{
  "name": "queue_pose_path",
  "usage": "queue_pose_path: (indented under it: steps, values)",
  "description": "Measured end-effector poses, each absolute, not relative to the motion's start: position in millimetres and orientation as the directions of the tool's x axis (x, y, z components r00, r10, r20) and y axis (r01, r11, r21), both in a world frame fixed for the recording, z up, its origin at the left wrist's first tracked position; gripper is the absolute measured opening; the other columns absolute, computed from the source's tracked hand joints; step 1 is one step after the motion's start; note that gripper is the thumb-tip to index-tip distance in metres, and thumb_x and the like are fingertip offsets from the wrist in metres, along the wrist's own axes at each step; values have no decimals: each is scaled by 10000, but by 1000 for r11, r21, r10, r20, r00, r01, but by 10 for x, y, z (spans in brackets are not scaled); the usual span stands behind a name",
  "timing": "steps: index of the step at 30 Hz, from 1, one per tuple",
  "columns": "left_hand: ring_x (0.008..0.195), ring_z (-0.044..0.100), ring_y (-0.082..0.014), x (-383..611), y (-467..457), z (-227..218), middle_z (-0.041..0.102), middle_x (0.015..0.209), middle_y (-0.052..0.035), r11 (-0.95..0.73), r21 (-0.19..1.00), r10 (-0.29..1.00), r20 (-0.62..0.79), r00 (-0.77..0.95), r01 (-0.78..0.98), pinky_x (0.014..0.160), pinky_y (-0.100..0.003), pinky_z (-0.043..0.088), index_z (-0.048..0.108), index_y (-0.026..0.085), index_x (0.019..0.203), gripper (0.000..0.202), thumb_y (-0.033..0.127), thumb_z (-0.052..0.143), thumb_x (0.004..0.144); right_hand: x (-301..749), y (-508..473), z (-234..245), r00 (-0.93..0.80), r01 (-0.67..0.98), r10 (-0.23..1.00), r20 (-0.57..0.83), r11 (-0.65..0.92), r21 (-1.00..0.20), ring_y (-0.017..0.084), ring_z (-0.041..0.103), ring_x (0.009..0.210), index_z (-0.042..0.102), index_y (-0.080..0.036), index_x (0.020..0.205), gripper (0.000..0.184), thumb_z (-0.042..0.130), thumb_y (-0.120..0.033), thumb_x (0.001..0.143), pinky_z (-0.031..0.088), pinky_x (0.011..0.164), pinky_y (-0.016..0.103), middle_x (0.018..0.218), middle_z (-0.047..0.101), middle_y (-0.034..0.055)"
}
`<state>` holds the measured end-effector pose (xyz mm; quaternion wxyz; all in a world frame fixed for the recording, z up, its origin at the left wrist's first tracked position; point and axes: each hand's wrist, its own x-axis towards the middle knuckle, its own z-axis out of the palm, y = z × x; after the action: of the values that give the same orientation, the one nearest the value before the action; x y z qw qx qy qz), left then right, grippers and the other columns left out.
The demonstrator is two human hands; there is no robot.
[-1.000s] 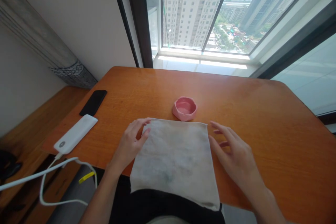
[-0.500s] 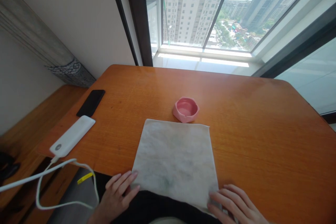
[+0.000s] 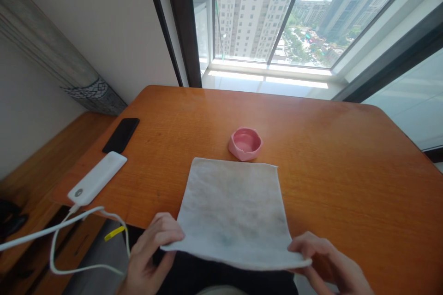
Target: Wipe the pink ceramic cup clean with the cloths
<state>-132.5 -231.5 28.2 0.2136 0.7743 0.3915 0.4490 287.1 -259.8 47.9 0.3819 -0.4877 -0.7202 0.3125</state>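
A white, faintly stained cloth (image 3: 233, 207) lies spread on the orange wooden table (image 3: 328, 147), its far edge flat and its near edge raised off the table. My left hand (image 3: 152, 251) pinches the cloth's near left corner. My right hand (image 3: 328, 265) pinches the near right corner. Both hands are closed on the cloth at the table's front edge. A small pink dish (image 3: 245, 143) stands just beyond the cloth's far edge, apart from both hands.
A white power bank (image 3: 97, 184) with a white cable (image 3: 62, 230) lies at the table's left edge, and a black phone (image 3: 121, 135) lies behind it. A lower wooden surface (image 3: 31, 184) sits to the left. A large window (image 3: 294, 18) stands behind the table.
My hands moved from the cloth's far corners down to its near corners, took hold of them and lifted the near edge off the table.
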Motion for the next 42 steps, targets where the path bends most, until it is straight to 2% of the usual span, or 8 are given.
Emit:
queue_pose_path:
  steps: [3, 6, 11, 17, 26, 34, 38, 42]
  values:
    - [827, 770, -192, -1145, -2025, 493, 805, 906, -14, -321, 796, 943, 318, 96, 514, 746, -268, 617, 765, 250, 1019, 97, 295, 680, 1031, 2861, -2302, 641, -129, 417, 979, 159, 198, -887, 204, 799, 802, 706, -250, 915, 212, 657, -389, 1067, 664, 738, 226, 864, 776, 48]
    - [803, 745, -186, -982, -1640, 550, 790, 892, -4, -103, 861, 990, 137, -33, 498, 750, -259, 594, 765, 233, 1027, 240, 455, 672, 1027, 2852, -1887, 701, -114, 404, 993, 25, 70, -912, 196, 732, 768, 699, -239, 893, 280, 699, -484, 1028, 633, 699, 257, 853, 737, 36]
    - [747, 700, -187, -830, -1082, 407, 725, 806, -4, 28, 877, 998, 3, -65, 479, 674, -261, 527, 731, 211, 951, 375, 563, 616, 1011, 2842, -1294, 546, -68, 433, 997, -42, -8, -902, 180, 638, 750, 623, -236, 851, 326, 746, -528, 929, 555, 674, 284, 866, 709, 28]
    - [794, 739, -216, -819, -955, 310, 766, 825, -27, 79, 854, 991, -14, -130, 514, 734, -288, 567, 724, 208, 888, 369, 565, 656, 946, 2802, -1114, 409, -86, 479, 992, -98, -45, -877, 165, 596, 674, 684, -232, 978, 253, 711, -479, 932, 495, 610, 282, 785, 648, -16]
    - [907, 793, -247, -844, -960, 239, 830, 955, -58, 112, 890, 983, -34, -180, 442, 838, -326, 624, 760, 208, 969, 367, 569, 700, 942, 2777, -1138, 266, 49, 479, 999, -8, -30, -877, 168, 606, 659, 726, -229, 962, 309, 716, -537, 980, 501, 590, 287, 790, 690, 5]
    - [917, 804, -251, -834, -953, 207, 842, 967, -51, 98, 854, 981, 4, -195, 510, 843, -327, 644, 777, 222, 998, 339, 549, 688, 975, 2792, -1098, 170, 100, 531, 995, 16, -40, -846, 192, 662, 640, 747, -247, 1017, 351, 695, -594, 1001, 451, 525, 290, 795, 749, 12]
    - [910, 810, -259, -835, -939, 217, 839, 973, -67, 93, 857, 980, 12, -201, 507, 826, -344, 660, 769, 212, 1049, 363, 555, 664, 998, 2800, -1054, 165, 67, 679, 991, 115, 39, -733, 185, 645, 586, 746, -246, 1027, 324, 649, -555, 1038, 476, 560, 314, 773, 746, 4]
    - [1157, 785, -306, -767, -1091, 308, 775, 1323, -136, -45, 786, 952, 221, -213, 616, 1028, -455, 652, 725, 205, 1275, 359, 472, 579, 1086, 2741, -1163, 359, -10, 873, 943, 332, 171, -458, 265, 754, 786, 768, -237, 1149, 281, 587, -444, 1088, 576, 691, 400, 1054, 804, 92]
